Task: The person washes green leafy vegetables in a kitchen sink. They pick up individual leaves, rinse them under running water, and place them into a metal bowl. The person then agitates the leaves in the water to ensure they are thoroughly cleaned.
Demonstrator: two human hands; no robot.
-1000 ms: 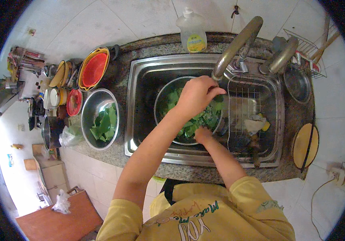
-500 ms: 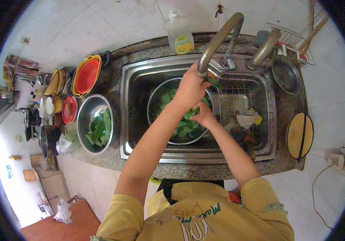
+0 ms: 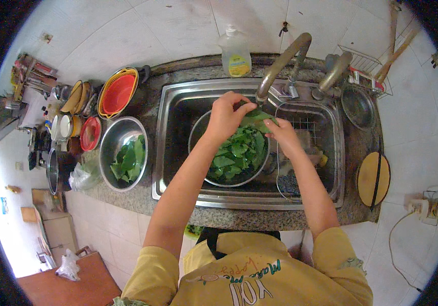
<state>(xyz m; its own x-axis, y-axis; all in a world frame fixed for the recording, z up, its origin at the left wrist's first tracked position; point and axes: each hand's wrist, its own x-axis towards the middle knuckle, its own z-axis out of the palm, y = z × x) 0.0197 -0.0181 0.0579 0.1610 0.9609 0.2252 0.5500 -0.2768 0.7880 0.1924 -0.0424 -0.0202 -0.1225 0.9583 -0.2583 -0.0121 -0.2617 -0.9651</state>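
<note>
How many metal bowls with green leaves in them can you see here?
2: one bowl is in the sink, partly hidden by the left arm; the other bowl is on the counter, left of the sink. More could be hidden.

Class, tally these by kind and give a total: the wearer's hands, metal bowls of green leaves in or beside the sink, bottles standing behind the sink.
Hands: 2 (left hand, right hand)
Leaf-holding metal bowls: 2 (sink bowl, counter bowl)
Bottles: 1 (clear bottle)
Total: 5
</note>
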